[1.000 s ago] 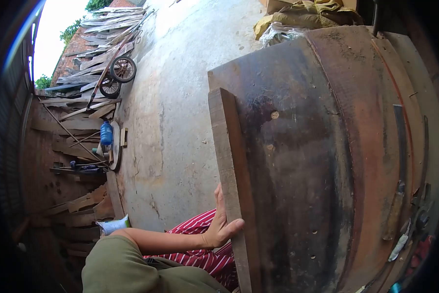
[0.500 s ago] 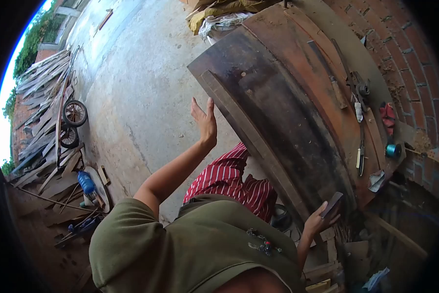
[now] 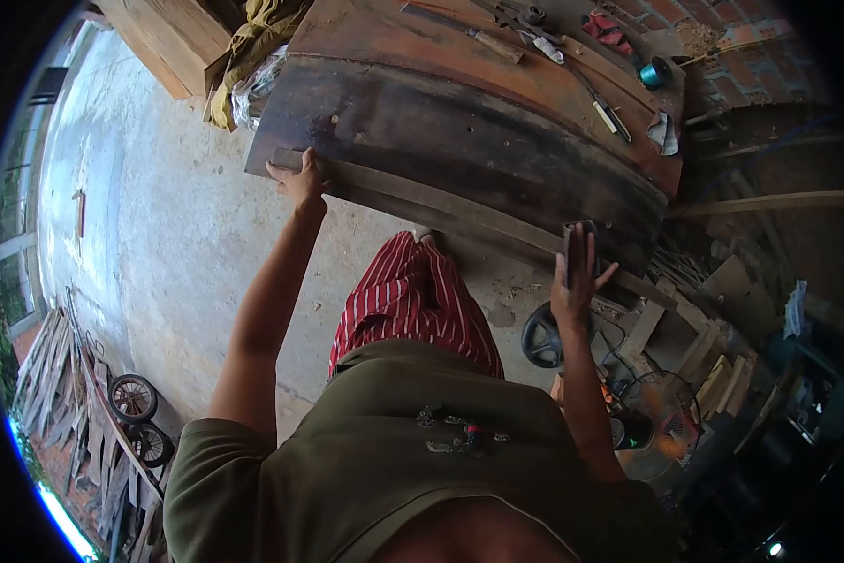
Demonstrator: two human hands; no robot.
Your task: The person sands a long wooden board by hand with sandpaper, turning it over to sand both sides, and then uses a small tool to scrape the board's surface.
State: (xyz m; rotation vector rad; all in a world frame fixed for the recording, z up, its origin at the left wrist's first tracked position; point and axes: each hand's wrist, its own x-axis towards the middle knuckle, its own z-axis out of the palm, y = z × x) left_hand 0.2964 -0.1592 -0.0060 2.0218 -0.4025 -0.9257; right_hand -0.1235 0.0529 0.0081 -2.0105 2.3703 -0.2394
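A long narrow wooden strip (image 3: 431,195) lies along the near edge of a dark, worn wooden tabletop (image 3: 394,113). My left hand (image 3: 302,180) is closed around the strip near its left end, with the thumb on top. Over the strip's right part is my right hand (image 3: 575,291), its fingers wrapped around a dark, flat rectangular block (image 3: 579,255).
Toward the back of the bench lie a long tool with a wooden handle (image 3: 492,45), a teal spool (image 3: 655,72), a red cloth (image 3: 608,33) and a crumpled grey sheet (image 3: 664,133). A fan (image 3: 661,418) and wood offcuts (image 3: 713,375) sit low at right.
My left hand has gone from open in the air to gripping the strip's left end. My right hand, still with the block, has come over the strip. The view has turned.
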